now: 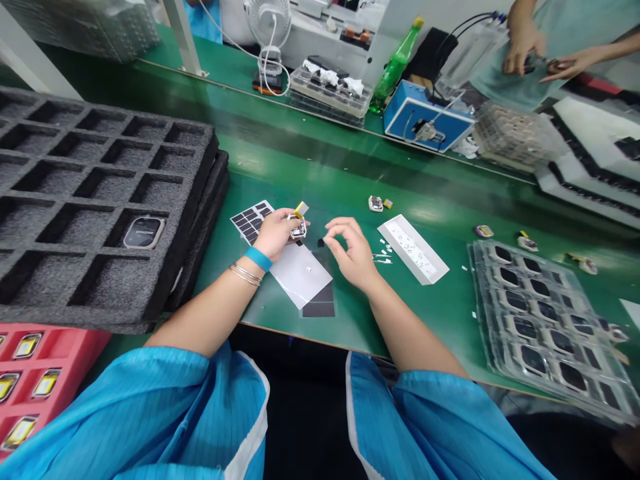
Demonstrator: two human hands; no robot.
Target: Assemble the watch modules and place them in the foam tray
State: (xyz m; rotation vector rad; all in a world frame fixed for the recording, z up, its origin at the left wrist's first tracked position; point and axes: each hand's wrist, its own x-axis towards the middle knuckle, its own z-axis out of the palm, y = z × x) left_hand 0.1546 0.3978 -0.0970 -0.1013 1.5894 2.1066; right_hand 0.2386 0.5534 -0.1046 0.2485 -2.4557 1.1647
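Left hand (pixel 273 236) in firm grip around a watch case (pixel 299 230) with yellow part (pixel 301 209), right hand (pixel 354 259) pinching a black piece (pixel 321 243), white sheet (pixel 303 273) on green tabletop (pixel 435 217)

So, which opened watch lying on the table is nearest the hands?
The opened watch beyond the right hand, near the white tray; others lie farther right, by the clear trays.

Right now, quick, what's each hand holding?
Left hand: closed, holding a small white case.
Right hand: fingertips pinched, apparently holding a small black piece.
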